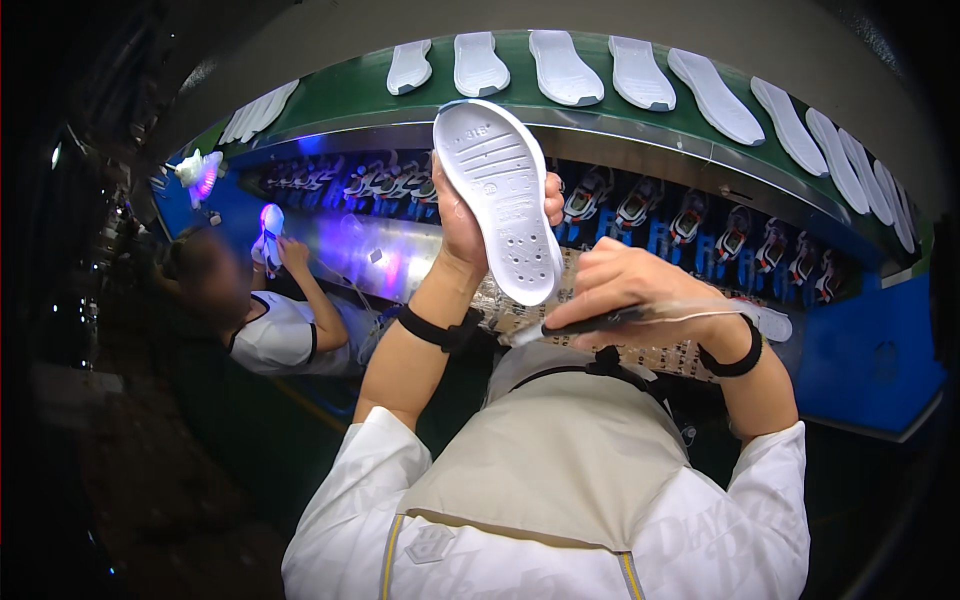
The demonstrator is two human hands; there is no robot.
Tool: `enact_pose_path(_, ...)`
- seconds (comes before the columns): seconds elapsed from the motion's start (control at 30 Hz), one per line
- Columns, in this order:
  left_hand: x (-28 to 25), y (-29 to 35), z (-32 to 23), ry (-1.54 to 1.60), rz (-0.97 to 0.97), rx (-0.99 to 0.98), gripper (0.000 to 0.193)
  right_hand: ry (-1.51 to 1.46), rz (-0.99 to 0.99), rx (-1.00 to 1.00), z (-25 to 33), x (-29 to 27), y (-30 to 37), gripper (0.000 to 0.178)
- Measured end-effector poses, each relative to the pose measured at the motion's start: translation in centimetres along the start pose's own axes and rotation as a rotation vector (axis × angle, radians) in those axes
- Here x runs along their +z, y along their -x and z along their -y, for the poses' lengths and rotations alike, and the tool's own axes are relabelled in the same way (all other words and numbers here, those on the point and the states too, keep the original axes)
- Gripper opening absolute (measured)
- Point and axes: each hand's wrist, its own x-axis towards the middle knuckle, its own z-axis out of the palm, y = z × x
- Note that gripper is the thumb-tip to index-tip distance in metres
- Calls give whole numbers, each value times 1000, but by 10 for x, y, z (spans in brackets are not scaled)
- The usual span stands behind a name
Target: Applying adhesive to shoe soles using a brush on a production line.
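My left hand [460, 225] is closed round a white shoe sole [500, 200], which it holds up in front of me. The thumb lies along the left edge, and fingertips come round the right edge from behind. A moulded pattern of ridges and small holes faces me. Lower and to the right, my right hand [640, 285] grips a brush [585, 325] with a black handle and a pale tip. A clear tube [690, 310] runs from the handle over my wrist. The brush tip points left, just below the sole's lower end and apart from it.
White soles stand along a green conveyor [515, 60] across the far side. Beneath it, a lower shelf carries several shoe uppers [690, 215] on blue supports. A blue panel [870, 350] is at right. On the left, a co-worker [290, 320] handles a white piece under violet light.
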Motion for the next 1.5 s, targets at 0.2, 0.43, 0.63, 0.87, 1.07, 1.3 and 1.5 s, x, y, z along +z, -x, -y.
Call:
enact_pose_path(0.2,13,-21,-8,-297,52,-150,109,259,26,61,6,-3,-2,38)
enact_pose_path(0.43,27,-41,-4,-807,-21,-313,77,393,0,3,0,3,1,37)
enact_pose_path(0.63,30,-44,-3,-1096,-143,-461,82,418,-98,174,4,-4,10,37)
enact_pose_path(0.87,32,-37,-7,-1201,-150,-578,84,507,-87,174,-1,-6,18,36)
enact_pose_path(1.07,7,-25,-13,-1182,-196,-570,79,421,24,129,-4,-6,8,36)
enact_pose_path(1.3,-39,8,-26,-977,-406,-453,78,258,141,133,-22,12,-1,33)
enact_pose_path(1.5,-171,100,-10,101,-436,-31,97,-52,-408,539,-55,43,21,23)
